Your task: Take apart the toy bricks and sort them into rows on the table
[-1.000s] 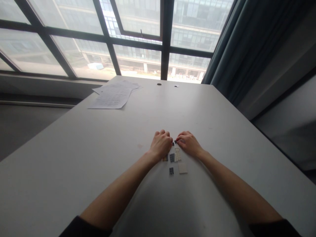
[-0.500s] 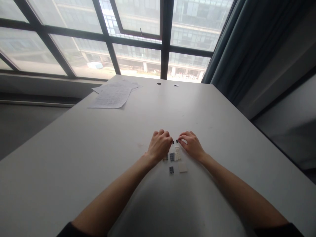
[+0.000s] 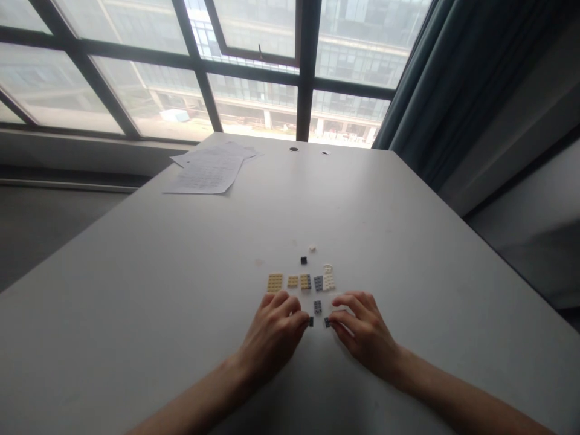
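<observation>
Between the thumb and fingertips of my left hand (image 3: 281, 317) is a small dark grey building brick (image 3: 311, 322). My right hand (image 3: 362, 317) pinches another small dark grey brick (image 3: 327, 322), a short gap to the right of the first. Just beyond both lies a grey studded piece (image 3: 318, 307). Farther off runs a row: a tan plate (image 3: 275, 282), a smaller tan plate (image 3: 293, 281), a tan-and-grey piece (image 3: 305, 281), a grey plate (image 3: 318, 283) and a white studded plate (image 3: 329, 282). A pale flat piece is partly hidden behind my right fingers.
Beyond the row sit a black brick (image 3: 303, 260), a small white piece (image 3: 312, 248) and a white looped piece (image 3: 328, 268). Printed papers (image 3: 203, 175) lie at the far left of the white table (image 3: 181, 254). Windows and a dark curtain (image 3: 412, 90) border it.
Both hands have come back toward me, each still pinching a small dark brick. The tan plates, black brick and small white piece now show. The view has tilted slightly.
</observation>
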`<state>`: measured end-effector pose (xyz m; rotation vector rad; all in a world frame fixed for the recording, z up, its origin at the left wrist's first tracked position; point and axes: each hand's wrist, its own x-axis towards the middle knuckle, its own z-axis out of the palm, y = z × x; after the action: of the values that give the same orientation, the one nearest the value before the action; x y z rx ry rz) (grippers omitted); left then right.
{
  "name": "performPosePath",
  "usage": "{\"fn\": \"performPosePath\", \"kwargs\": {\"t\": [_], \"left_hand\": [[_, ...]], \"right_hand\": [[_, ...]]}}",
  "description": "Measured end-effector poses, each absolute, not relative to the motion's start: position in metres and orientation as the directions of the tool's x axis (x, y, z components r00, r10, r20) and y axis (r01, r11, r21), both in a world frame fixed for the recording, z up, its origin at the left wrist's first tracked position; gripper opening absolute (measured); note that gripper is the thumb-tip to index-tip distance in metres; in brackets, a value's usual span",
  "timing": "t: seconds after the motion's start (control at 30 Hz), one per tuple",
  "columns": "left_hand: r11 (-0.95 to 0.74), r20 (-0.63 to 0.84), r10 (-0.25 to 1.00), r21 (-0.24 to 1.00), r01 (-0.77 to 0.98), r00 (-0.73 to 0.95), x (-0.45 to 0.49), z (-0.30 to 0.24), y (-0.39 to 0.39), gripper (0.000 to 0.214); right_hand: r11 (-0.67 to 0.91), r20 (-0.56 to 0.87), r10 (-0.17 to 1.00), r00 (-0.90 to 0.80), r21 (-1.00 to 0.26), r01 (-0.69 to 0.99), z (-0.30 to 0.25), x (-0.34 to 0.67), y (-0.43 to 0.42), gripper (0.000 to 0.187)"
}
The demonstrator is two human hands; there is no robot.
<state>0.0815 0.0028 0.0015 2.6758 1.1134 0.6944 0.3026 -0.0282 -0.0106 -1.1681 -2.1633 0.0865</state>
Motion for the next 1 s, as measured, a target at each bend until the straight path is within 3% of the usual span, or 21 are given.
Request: {"fn": "performPosePath", "kwargs": {"t": [0.63,1.0], "left_hand": [[-0.630,0.232,0.772,0.404,0.663,0.592,0.097,-0.005,0.000,0.016],[-0.632,0.264,0.773,0.403,0.662,0.577,0.097,-0.008,0.000,0.012]], "right_hand": [[0.543,0.474,0.806,-0.356,-0.350,0.763,-0.017,0.294,-0.029,0.008],[0.527,0.450,0.822,-0.348,-0.370,0.765,-0.019,0.293,-0.029,0.010]]}}
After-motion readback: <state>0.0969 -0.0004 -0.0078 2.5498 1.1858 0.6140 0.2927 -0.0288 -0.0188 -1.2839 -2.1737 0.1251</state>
